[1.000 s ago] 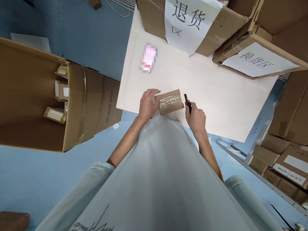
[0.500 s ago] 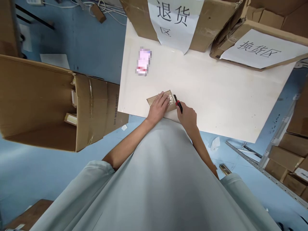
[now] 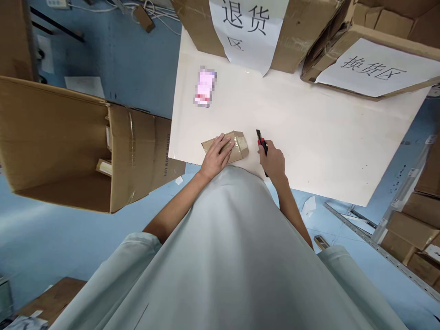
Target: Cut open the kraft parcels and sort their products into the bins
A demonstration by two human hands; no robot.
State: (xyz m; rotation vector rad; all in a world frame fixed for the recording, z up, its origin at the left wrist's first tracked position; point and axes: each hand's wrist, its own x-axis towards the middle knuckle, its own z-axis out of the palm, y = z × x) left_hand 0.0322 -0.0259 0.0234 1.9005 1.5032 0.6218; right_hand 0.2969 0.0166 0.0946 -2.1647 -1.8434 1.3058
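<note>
A small flat cardboard box [image 3: 240, 142], with clear tape across it, lies on the white table near its front edge. Its right end flap is bent outward. My left hand [image 3: 217, 156] rests on top of the box, fingers spread and lying flat; its palm hides part of the cardboard. To the right, apart from the box, my right hand [image 3: 273, 160] is wrapped round a black and red box cutter [image 3: 262, 141]. The cutter's tip points away from me, above the table.
On the white table [image 3: 319, 146] are a blurred pink phone-like object [image 3: 205, 87], a large carton [image 3: 292, 41] and an open carton [image 3: 364, 32], both with paper signs. Left of the table stands a big open carton [image 3: 137, 151] holding small boxes. Stacked boxes [image 3: 412, 224] are at right.
My right hand and the cutter have moved right, away from the box. The box's right end flap now stands out. My left hand and the box have shifted slightly left.
</note>
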